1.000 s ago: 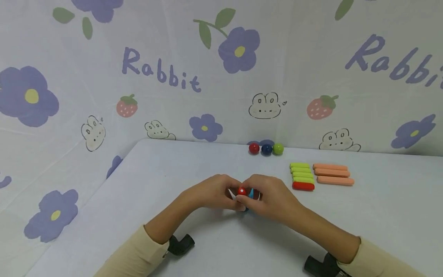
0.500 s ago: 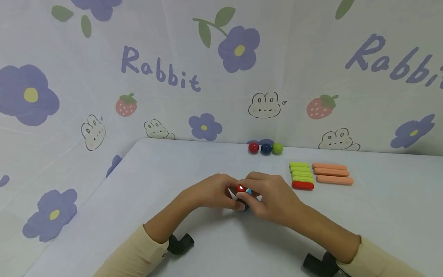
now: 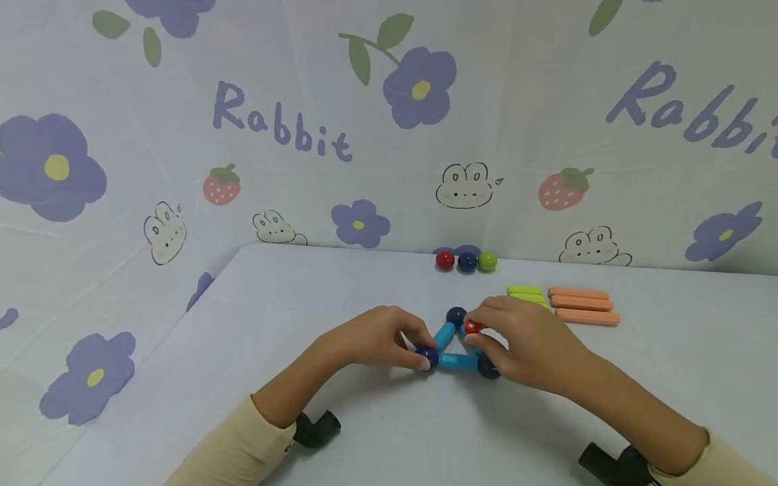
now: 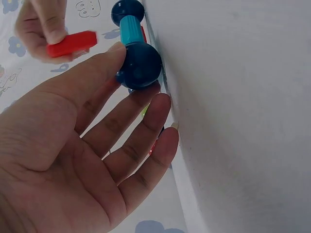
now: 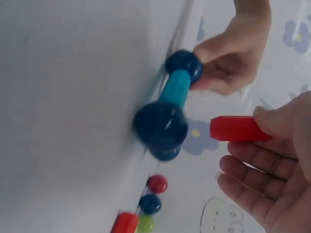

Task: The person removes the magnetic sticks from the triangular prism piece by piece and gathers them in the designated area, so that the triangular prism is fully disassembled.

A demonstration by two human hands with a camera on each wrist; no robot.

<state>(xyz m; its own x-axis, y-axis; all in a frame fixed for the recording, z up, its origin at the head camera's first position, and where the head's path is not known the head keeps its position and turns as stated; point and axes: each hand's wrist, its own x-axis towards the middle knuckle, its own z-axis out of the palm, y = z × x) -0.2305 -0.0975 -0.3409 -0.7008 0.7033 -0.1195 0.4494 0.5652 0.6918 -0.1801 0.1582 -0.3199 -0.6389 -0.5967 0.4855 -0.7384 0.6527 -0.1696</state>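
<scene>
Three dark blue balls joined by light blue sticks (image 3: 458,362) form a triangle on the table. My left hand (image 3: 383,337) pinches the triangle's left ball (image 3: 429,356) between thumb and fingers; the left wrist view shows this ball (image 4: 141,65) up close. Over the triangle's right side, my right hand (image 3: 529,344) pinches a short red stick (image 3: 471,327) by one end. In the right wrist view the red stick (image 5: 237,128) points toward the triangle, apart from its nearest ball (image 5: 163,125). The triangle's right ball (image 3: 488,366) is partly hidden by the right hand.
A red ball (image 3: 445,260), a dark blue ball (image 3: 467,262) and a green ball (image 3: 487,261) sit in a row at the back. Yellow-green sticks (image 3: 525,291), partly covered by the right hand, lie beside three orange sticks (image 3: 581,304). Another red stick (image 5: 125,223) lies near the balls.
My right hand has moved right with the red stick, away from the left hand, uncovering the triangle and covering part of the yellow-green sticks. The left hand has stayed in place.
</scene>
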